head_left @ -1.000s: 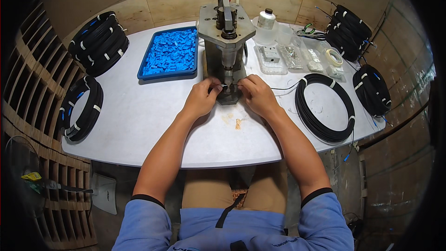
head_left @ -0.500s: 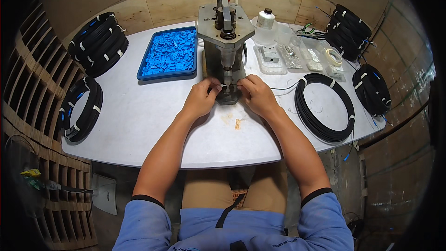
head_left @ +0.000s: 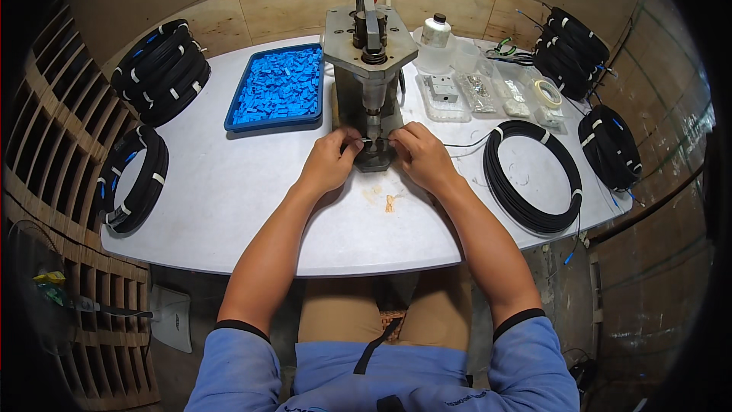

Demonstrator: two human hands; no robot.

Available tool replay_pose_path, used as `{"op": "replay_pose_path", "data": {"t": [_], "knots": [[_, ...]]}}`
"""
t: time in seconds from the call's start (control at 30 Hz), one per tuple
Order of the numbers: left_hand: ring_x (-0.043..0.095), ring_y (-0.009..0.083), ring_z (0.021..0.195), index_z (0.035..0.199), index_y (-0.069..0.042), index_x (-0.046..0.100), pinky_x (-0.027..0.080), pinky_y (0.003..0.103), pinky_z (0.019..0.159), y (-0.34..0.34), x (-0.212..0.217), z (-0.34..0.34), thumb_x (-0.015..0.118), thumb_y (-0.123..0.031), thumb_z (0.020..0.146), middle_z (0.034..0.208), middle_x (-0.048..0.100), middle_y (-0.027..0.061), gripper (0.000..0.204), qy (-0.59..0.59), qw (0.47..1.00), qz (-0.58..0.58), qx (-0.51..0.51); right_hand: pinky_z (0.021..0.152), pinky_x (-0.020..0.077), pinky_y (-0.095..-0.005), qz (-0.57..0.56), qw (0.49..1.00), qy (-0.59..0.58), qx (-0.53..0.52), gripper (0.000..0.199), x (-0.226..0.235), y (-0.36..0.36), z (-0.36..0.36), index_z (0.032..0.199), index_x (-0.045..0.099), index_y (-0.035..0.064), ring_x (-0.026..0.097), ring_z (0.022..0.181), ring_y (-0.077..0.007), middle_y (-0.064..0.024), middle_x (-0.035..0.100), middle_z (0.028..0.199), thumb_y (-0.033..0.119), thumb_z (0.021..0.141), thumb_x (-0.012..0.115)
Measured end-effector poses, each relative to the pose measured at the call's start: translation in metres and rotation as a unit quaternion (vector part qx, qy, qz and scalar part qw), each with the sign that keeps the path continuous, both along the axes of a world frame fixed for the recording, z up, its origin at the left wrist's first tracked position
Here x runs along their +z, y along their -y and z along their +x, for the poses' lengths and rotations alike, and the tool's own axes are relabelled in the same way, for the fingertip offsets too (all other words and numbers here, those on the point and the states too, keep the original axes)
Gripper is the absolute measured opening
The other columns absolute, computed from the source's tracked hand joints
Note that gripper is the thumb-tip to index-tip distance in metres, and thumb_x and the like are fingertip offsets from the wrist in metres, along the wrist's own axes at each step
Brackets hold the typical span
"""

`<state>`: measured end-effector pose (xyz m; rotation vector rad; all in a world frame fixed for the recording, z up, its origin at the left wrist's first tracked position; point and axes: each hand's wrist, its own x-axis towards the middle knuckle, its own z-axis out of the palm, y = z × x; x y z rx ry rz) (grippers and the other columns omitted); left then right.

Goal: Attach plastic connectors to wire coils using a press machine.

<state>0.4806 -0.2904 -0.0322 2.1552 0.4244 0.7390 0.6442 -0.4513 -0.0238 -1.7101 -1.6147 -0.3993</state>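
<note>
A grey metal bench press [head_left: 371, 72] stands at the far middle of the white table. At its lower tooling, my left hand [head_left: 335, 159] is closed in a pinch from the left side; the small thing in its fingertips is too hidden to name. From the right, my right hand [head_left: 424, 154] pinches a thin black cable [head_left: 467, 145], which runs rightward to a black cable coil [head_left: 492, 154] lying flat on the table. Both sets of fingertips are close beside the press's narrow vertical tool [head_left: 374, 123], with a small gap between the hands.
Left of the press sits a blue tray [head_left: 229, 123] of small blue parts. Bundled black coils [head_left: 164, 72] stand at the left, with more coils [head_left: 572, 53] at the right. Behind my right hand are a white bottle [head_left: 436, 30], a tape roll [head_left: 547, 92] and clear containers [head_left: 446, 113].
My hands, the cable and the press look the same. Only the yellow and green thing at the lower left has shifted slightly.
</note>
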Motion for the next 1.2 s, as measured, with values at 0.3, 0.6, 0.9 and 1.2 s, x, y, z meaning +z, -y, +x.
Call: {"op": "replay_pose_path", "data": {"t": [0.3, 0.6, 0.9, 1.2], "knots": [[0.072, 0.0338, 0.094, 0.109, 0.001, 0.068, 0.056, 0.04, 0.083, 0.0004, 0.0014, -0.0005, 0.065, -0.018, 0.097, 0.101, 0.074, 0.0205, 0.022, -0.009, 1.0, 0.0, 0.0, 0.078, 0.0542, -0.0434, -0.005, 1.0, 0.005, -0.001, 0.013, -0.0005, 0.0001, 0.0005, 0.1, 0.066, 0.0053, 0.065, 0.091, -0.0337, -0.0118, 0.065, 0.096, 0.005, 0.087, 0.069], [0.073, 0.0334, 0.093, 0.109, 0.001, 0.068, 0.056, 0.04, 0.083, 0.0005, 0.0004, 0.0001, 0.065, -0.017, 0.097, 0.1, 0.074, 0.0205, 0.022, -0.006, 1.0, 0.0, 0.006, 0.079, 0.0541, -0.0435, -0.006, 1.0, 0.005, 0.001, 0.013, 0.0006, 0.0003, 0.0002, 0.1, 0.066, 0.0053, 0.064, 0.092, -0.0339, -0.0118, 0.065, 0.097, 0.005, 0.087, 0.069], [0.072, 0.0341, 0.093, 0.109, 0.001, 0.068, 0.055, 0.04, 0.083, 0.001, 0.001, 0.0004, 0.065, -0.017, 0.097, 0.099, 0.074, 0.021, 0.022, -0.004, 1.0, -0.003, 0.002, 0.078, 0.0541, -0.0436, -0.005, 1.0, 0.009, -0.001, 0.014, 0.0001, 0.0001, 0.0008, 0.1, 0.066, 0.0051, 0.065, 0.091, -0.0341, -0.012, 0.065, 0.097, 0.003, 0.086, 0.069], [0.072, 0.0343, 0.094, 0.109, 0.0, 0.068, 0.055, 0.04, 0.084, 0.0022, 0.0034, -0.0004, 0.065, -0.017, 0.097, 0.1, 0.074, 0.0209, 0.021, -0.007, 1.0, -0.007, 0.003, 0.076, 0.0547, -0.0429, 0.001, 1.0, 0.003, -0.006, 0.014, -0.0028, -0.0014, 0.001, 0.098, 0.065, 0.0053, 0.065, 0.089, -0.0338, -0.0121, 0.064, 0.094, 0.003, 0.085, 0.071]]}}
